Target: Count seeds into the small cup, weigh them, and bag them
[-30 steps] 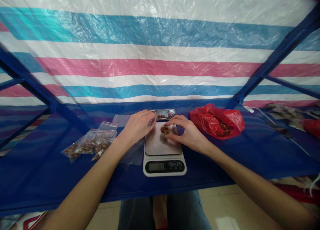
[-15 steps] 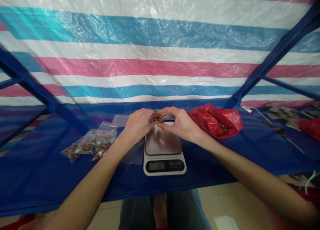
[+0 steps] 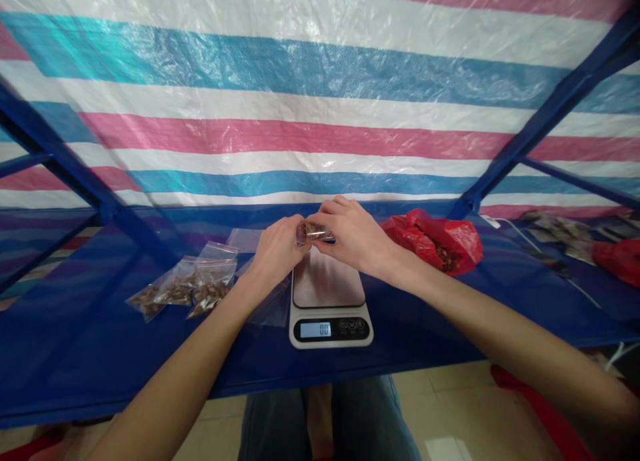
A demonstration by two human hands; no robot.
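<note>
Over the far end of a kitchen scale (image 3: 329, 281), a small clear container (image 3: 317, 232) holding brown dried pieces is tipped on its side. My right hand (image 3: 350, 231) grips the container between thumb and fingers. My left hand (image 3: 280, 247) is closed at the container's left end, thumb and fingers against it; whether a thin bag is also in those fingers I cannot tell. The lit scale display (image 3: 316, 329) reads 0.0, and the visible part of its plate is bare. Several zip bags of brown pieces (image 3: 210, 293) lie left of my left forearm.
An open red plastic bag (image 3: 434, 239) of brown pieces sits to the right. Flat clear bags (image 3: 270, 307) lie partly under my left arm. Blue metal bars (image 3: 525, 141) rise on both sides, before a striped tarp (image 3: 300, 134). Another red bag (image 3: 620, 261) is at far right.
The container has turned from mouth facing me to lying sideways. My right hand has rolled over and risen slightly. The scale display has gone from a dim reading to a lit 0.0.
</note>
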